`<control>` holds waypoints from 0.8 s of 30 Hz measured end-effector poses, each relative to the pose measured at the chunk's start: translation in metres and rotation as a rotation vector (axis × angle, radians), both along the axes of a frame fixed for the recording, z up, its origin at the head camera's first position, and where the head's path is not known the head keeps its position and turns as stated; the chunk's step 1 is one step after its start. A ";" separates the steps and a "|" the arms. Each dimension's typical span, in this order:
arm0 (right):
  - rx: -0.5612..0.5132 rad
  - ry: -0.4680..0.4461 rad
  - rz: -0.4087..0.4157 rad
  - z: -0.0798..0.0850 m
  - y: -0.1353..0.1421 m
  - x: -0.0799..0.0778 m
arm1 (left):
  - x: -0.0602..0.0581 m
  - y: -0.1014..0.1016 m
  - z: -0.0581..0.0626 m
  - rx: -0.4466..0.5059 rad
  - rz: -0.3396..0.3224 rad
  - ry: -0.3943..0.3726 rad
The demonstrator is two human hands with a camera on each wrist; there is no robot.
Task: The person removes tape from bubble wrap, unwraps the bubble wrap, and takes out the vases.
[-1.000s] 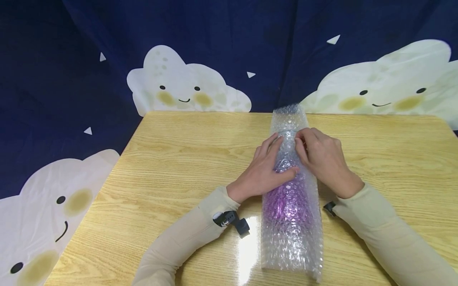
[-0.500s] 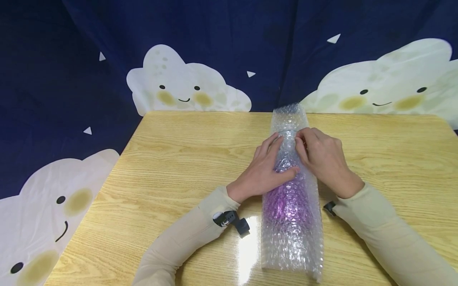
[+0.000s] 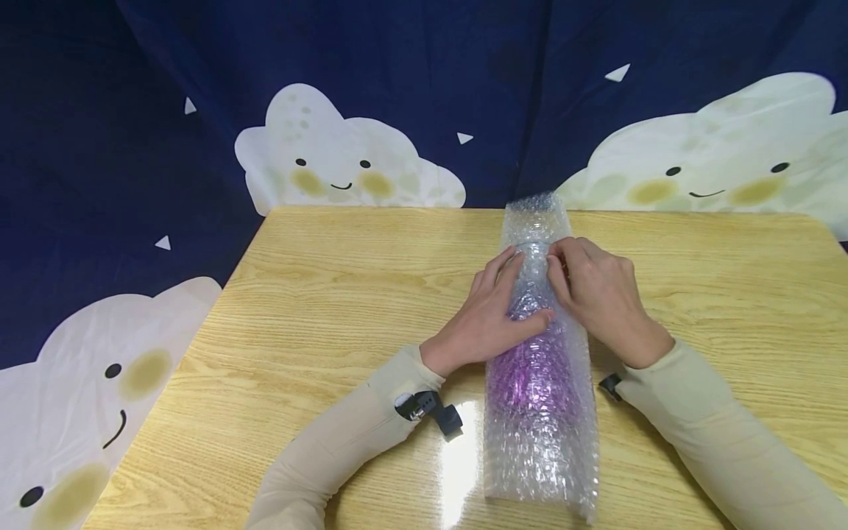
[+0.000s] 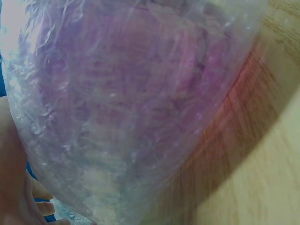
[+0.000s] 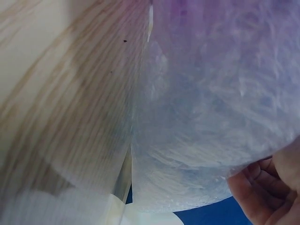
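A long roll of bubble wrap (image 3: 539,456) lies lengthwise on the table around a glossy purple object (image 3: 530,375), whose kind the layers blur. My left hand (image 3: 486,313) rests on the wrap's left side, its fingers extended toward the far end and its thumb across the top. On the opposite side, my right hand (image 3: 596,287) has curled fingers, with thumb and index finger pinching the wrap near its narrower far part. The right wrist view shows those fingers (image 5: 258,187) at the wrap's edge. Purple fills much of the wrap (image 4: 117,93) in the left wrist view.
The wooden table (image 3: 331,294) extends to both sides of the bundle. Behind it hangs a dark blue curtain (image 3: 411,59) printed with smiling clouds. The wrap's far end reaches the table's back edge. A black wrist camera (image 3: 430,412) sits on the left sleeve.
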State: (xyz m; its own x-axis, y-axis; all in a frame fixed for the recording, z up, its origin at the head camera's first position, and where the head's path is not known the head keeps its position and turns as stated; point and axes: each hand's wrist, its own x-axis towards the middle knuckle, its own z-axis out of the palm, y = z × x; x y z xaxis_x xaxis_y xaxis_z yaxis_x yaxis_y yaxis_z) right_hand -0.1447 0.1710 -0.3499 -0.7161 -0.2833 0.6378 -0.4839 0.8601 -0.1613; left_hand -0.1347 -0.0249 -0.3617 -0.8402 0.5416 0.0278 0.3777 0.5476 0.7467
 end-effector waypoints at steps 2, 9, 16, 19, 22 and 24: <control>-0.001 -0.001 -0.002 0.000 0.000 0.000 | 0.000 0.000 0.000 0.000 -0.001 -0.001; -0.004 0.001 0.002 0.000 0.000 0.000 | 0.000 0.000 0.000 0.001 -0.004 0.000; -0.005 -0.002 0.005 0.000 0.001 -0.001 | 0.000 0.000 0.000 0.001 -0.002 0.000; -0.005 -0.008 0.002 0.000 0.000 -0.001 | 0.000 0.000 0.000 0.002 -0.002 -0.002; -0.006 -0.014 -0.002 0.000 0.000 0.000 | 0.000 0.000 0.000 0.004 -0.001 -0.004; -0.007 -0.018 -0.004 0.000 0.000 0.000 | 0.000 0.000 0.000 0.004 -0.002 -0.006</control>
State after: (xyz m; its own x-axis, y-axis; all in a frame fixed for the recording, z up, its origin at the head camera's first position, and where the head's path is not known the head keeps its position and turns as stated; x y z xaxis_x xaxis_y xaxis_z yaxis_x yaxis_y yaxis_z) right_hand -0.1449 0.1712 -0.3495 -0.7287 -0.2761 0.6268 -0.4774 0.8609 -0.1758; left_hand -0.1342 -0.0250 -0.3615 -0.8394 0.5429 0.0250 0.3740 0.5436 0.7514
